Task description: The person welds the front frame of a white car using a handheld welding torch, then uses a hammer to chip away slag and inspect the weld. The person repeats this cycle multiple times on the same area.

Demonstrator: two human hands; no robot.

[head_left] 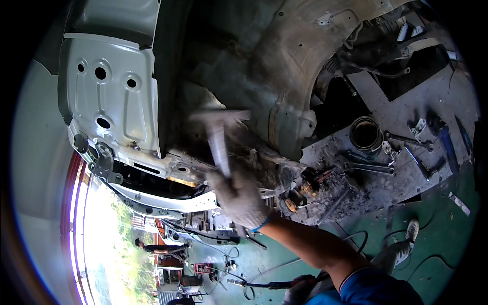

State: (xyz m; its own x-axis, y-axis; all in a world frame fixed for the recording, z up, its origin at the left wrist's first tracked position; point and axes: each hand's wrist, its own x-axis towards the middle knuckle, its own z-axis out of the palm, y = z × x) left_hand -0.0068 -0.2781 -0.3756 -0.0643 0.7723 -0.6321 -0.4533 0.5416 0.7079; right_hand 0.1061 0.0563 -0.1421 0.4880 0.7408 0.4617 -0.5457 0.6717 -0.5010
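A blue sleeve (376, 290) and 1 greyish glove (241, 201) show.

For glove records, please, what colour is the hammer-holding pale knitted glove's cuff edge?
The cuff edge is blue; head view.

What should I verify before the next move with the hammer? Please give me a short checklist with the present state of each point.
1. Grip: ok. The right hand is closed on the handle of the hammer.
2. Hand covered: ok, it wears a glove.
3. Forearm covered: not ok, bare skin shows.
4. Hammer head touching metal: cannot tell, it is blurred.
5. Wrenches apart from the hammer: ok, they lie off to its right.
6. Floor free of cables: not ok, some lie across it.
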